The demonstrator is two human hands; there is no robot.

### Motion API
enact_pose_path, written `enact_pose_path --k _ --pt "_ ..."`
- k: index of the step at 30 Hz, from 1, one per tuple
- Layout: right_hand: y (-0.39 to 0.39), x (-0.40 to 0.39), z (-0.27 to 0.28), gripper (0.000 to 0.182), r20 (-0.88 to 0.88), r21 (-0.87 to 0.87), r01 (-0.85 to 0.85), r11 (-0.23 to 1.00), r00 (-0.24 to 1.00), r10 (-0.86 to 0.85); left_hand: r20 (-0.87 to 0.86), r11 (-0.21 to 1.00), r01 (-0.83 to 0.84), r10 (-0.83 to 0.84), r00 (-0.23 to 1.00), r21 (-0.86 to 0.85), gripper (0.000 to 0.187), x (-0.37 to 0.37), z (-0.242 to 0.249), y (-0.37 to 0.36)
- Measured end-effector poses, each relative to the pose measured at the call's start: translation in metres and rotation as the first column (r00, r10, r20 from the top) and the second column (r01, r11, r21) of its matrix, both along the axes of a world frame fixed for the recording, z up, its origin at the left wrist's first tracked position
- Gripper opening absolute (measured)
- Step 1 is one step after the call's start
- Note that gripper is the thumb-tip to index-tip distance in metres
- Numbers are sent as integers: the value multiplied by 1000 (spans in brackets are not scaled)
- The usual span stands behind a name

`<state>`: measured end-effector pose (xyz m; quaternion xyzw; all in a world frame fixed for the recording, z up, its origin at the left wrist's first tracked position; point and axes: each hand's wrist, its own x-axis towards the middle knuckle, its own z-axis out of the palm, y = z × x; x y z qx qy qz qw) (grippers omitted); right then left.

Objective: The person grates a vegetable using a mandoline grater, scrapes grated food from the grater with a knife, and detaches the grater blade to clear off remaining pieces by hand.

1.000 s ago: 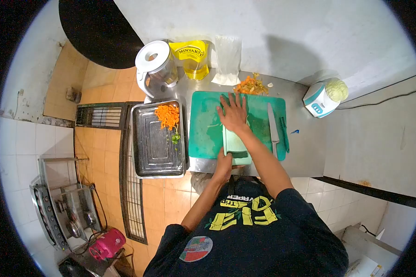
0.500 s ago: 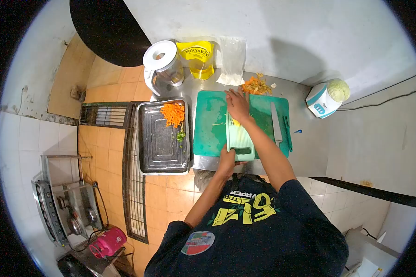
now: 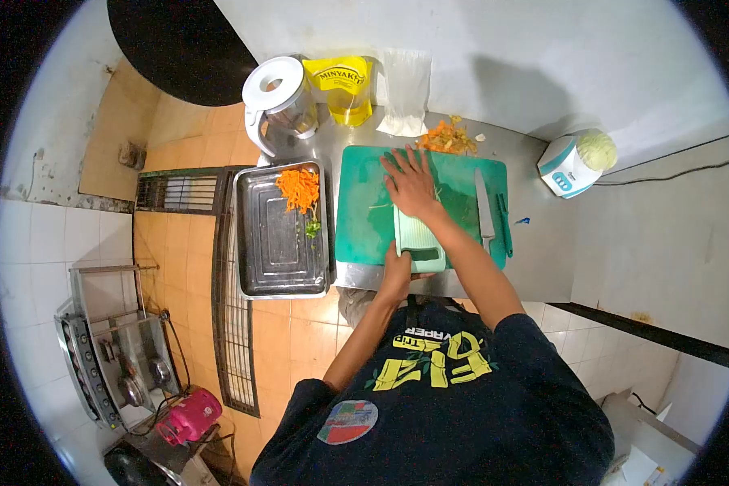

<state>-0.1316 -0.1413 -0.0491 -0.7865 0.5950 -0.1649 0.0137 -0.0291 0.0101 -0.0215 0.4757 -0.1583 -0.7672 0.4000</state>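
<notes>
Head view: we held the grater (image 3: 410, 235) by its handle end in the closed left hand (image 3: 394, 271), at the cutting board's (image 3: 364, 235) near edge. Our right hand (image 3: 414, 190) covered its far part, fingers spread; anything beneath we could not tell. We judged firm bracing and raised fingertips safest.
</notes>
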Motion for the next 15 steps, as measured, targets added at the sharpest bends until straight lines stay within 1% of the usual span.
enact_pose_path --k 3,8,11,15 --pt "-6 -1 3 46 -32 -6 -14 1000 999 13 51 997 75 -75 996 5 47 3 2 -4" --pt "-12 0 5 44 -16 -14 -14 1000 1000 14 70 999 34 -34 997 5 45 2 14 -5" --pt "-14 1 3 44 -21 -17 -1 1000 1000 1 82 999 42 -42 996 -3 45 5 10 -6" --pt "-22 1 0 45 -65 61 29 998 998 -25 77 999 31 -29 997 -29 44 4 8 -7"
